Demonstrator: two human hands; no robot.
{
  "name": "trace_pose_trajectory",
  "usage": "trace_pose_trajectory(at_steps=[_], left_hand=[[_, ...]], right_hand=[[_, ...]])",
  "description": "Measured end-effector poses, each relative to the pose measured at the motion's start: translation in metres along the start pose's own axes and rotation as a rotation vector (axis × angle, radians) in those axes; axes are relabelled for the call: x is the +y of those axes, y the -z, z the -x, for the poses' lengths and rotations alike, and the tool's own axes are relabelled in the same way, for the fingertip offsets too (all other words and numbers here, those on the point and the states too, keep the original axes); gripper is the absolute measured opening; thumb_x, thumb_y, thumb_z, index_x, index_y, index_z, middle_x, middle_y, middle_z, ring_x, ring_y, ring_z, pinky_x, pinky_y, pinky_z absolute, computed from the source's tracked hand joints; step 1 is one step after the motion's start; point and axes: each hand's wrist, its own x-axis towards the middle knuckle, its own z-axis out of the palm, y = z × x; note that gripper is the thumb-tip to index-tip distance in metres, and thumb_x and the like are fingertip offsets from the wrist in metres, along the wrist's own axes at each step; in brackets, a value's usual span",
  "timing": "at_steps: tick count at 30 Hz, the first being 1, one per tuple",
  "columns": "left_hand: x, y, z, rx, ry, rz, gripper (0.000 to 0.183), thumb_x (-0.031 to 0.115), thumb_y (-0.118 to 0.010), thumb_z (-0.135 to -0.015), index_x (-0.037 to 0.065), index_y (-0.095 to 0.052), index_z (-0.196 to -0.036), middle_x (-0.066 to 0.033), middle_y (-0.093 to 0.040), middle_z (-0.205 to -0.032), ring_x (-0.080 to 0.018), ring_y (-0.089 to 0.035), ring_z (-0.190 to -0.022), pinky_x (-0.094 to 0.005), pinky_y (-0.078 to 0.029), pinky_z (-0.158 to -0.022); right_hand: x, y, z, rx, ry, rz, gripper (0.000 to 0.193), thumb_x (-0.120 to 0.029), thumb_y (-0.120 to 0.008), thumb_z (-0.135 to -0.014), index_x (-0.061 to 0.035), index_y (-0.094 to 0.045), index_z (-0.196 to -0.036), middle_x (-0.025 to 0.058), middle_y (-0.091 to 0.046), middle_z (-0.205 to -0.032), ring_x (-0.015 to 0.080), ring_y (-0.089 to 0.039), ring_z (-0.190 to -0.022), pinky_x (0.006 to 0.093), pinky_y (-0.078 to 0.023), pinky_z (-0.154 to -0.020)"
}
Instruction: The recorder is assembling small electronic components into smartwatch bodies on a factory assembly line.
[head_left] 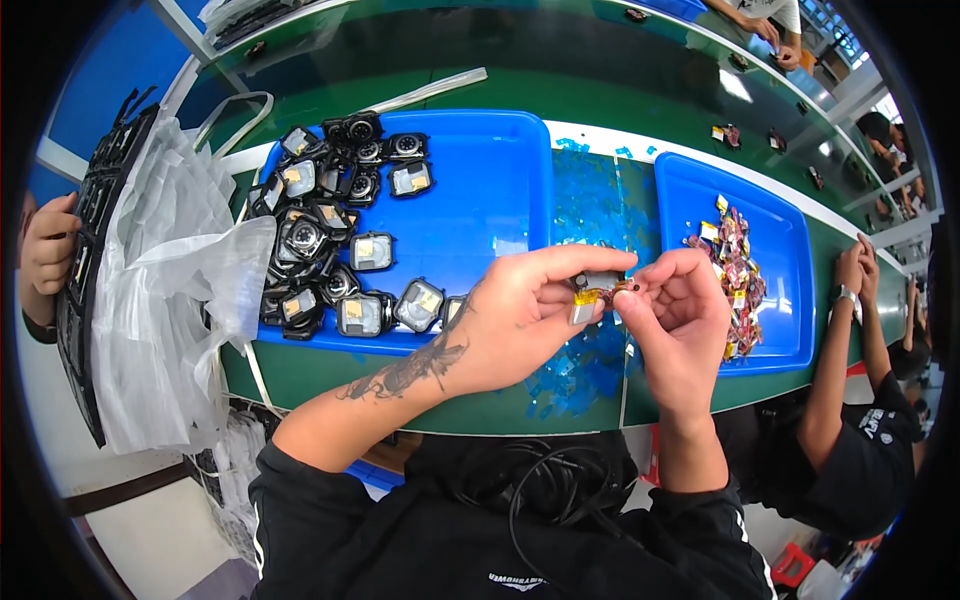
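Note:
Between my two hands, above the table, is a small battery module [586, 300] with a silvery cell, yellow tape and thin reddish wiring. My left hand [520, 315] is closed on it, thumb and fingers around the cell. At the wired end, thumb and forefinger of my right hand [680, 315] pinch together; the fingers partly hide what they grip. To the left, several black smartwatch cases [303, 235] lie heaped in a blue tray [480, 190]. A smaller blue tray [685, 180] on the right holds a pile of similar battery modules [738, 270].
Small blue film scraps [580, 375] litter the green table [470, 412] between the trays. Translucent plastic sheeting [165, 260] and a black rack [95, 270], gripped by another person's hand [48, 250], stand at the left. Another person's arms [835, 340] reach in at the right. A conveyor belt [590, 70] runs behind.

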Motion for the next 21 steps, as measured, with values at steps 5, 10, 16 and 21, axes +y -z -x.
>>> trace_pose_trajectory(at_steps=[5,10,16,21], left_hand=[[-0.001,-0.006,0.001,0.008,-0.009,0.033,0.041,-0.008,-0.057,-0.092,-0.005,-0.052,-0.132,-0.0145,-0.058,-0.129,-0.0199,-0.06,-0.117,-0.0309,-0.051,-0.099],[-0.006,-0.006,0.0,0.057,-0.058,0.016,0.043,-0.007,-0.057,-0.092,-0.002,-0.05,-0.134,-0.0133,-0.059,-0.127,-0.0184,-0.06,-0.115,-0.031,-0.054,-0.095],[-0.002,-0.004,0.003,0.085,-0.01,0.044,0.053,-0.009,-0.054,-0.091,0.003,-0.042,-0.141,-0.0136,-0.059,-0.127,-0.0174,-0.059,-0.116,-0.0314,-0.053,-0.095],[0.005,-0.008,0.005,0.183,-0.078,-0.218,0.06,-0.009,-0.055,-0.089,0.007,-0.038,-0.144,-0.0156,-0.058,-0.128,-0.0197,-0.058,-0.12,-0.0318,-0.052,-0.092]], right_hand=[[0.002,0.003,0.0,-0.006,-0.013,0.014,0.028,0.006,-0.072,-0.081,-0.0022,-0.053,-0.099,0.0027,-0.061,-0.086,0.0048,-0.057,-0.076,0.0176,-0.044,-0.065],[0.004,0.001,-0.001,-0.022,0.013,0.093,0.033,0.004,-0.074,-0.081,-0.0024,-0.054,-0.106,0.0006,-0.058,-0.092,0.0045,-0.056,-0.08,0.0174,-0.045,-0.065],[-0.002,-0.006,-0.007,-0.069,-0.03,0.184,0.042,0.004,-0.071,-0.081,-0.003,-0.053,-0.118,0.0025,-0.058,-0.095,0.0068,-0.056,-0.084,0.0207,-0.051,-0.069],[-0.008,-0.004,-0.024,-0.18,0.01,0.235,0.04,0.004,-0.068,-0.083,-0.0016,-0.053,-0.119,0.0047,-0.067,-0.095,0.0087,-0.063,-0.081,0.0205,-0.05,-0.072]])
